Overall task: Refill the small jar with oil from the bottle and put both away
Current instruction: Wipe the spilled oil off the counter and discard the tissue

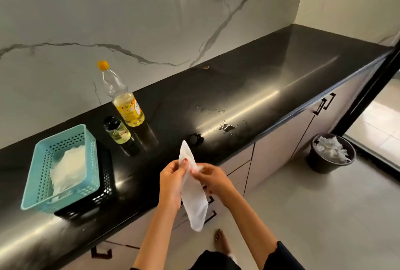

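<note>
A clear plastic oil bottle with an orange cap stands on the black counter near the wall, about a third full of yellow oil. Beside it, in front and to the left, stands a small glass jar with a black lid and oil inside. My left hand and my right hand both grip a white tissue that hangs over the counter's front edge. A small black round thing lies on the counter just beyond my hands. An oily spill glistens to its right.
A teal perforated basket with white tissues in it sits on a black basket at the left. Cabinet doors and drawers run below the counter. A dark bin full of crumpled tissues stands on the floor at the right. My bare foot shows below.
</note>
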